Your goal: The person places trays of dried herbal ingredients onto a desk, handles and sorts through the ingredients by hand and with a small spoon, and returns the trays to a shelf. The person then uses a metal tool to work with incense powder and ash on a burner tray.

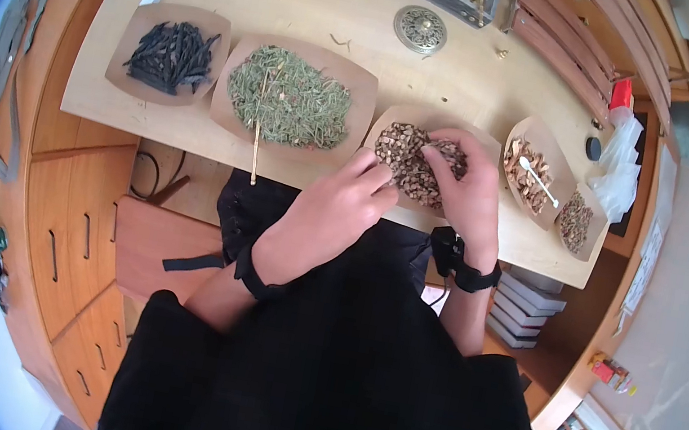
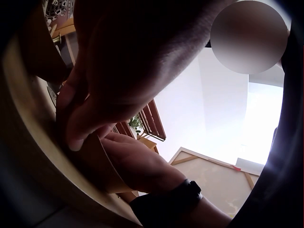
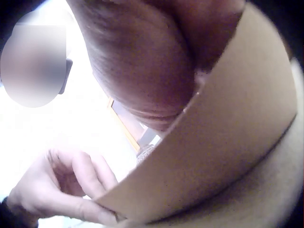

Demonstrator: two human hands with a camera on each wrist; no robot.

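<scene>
My left hand pinches the near left edge of a brown paper tray, its thumb on the outer wall in the right wrist view. Small chopped brown dried herb pieces fill that tray. Reaching over the tray's right side, my right hand has its fingertips down in the pieces, thumb and fingers curled towards each other. What lies between those fingertips is mostly hidden. The tray wall covers part of the right hand in the right wrist view.
Left along the table stand a tray of green dried herb with a thin stick across it, and one of black strips. Rightward are pale slices under a white spoon and small pieces. A round metal lid lies behind.
</scene>
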